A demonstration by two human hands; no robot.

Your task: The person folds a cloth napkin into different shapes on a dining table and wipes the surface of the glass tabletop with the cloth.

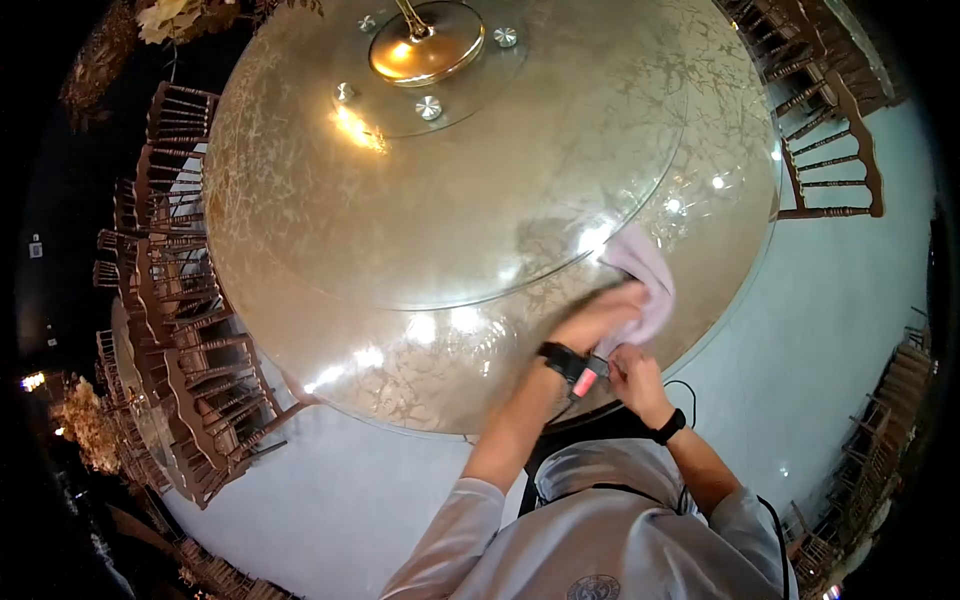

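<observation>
My left hand (602, 315), a dark band on its wrist, is blurred by motion and closed on a pale pink cloth (650, 278). The cloth lies bunched on the outer part of a round table (390, 385), against the edge of the raised glass turntable (420, 210). Just below it, my right hand (637, 380) has its fingers curled near the cloth's lower end. What sits between those fingers is hidden. A small device with a red-lit face (585, 382) shows by my left wrist, beside the right fingers.
A shiny gold base (427, 45) stands at the turntable's centre, with several round metal knobs (429, 107) about it. Stacked wooden chairs (190, 320) line the left side; another chair (835, 150) stands at the right. A pale floor (850, 290) surrounds the table.
</observation>
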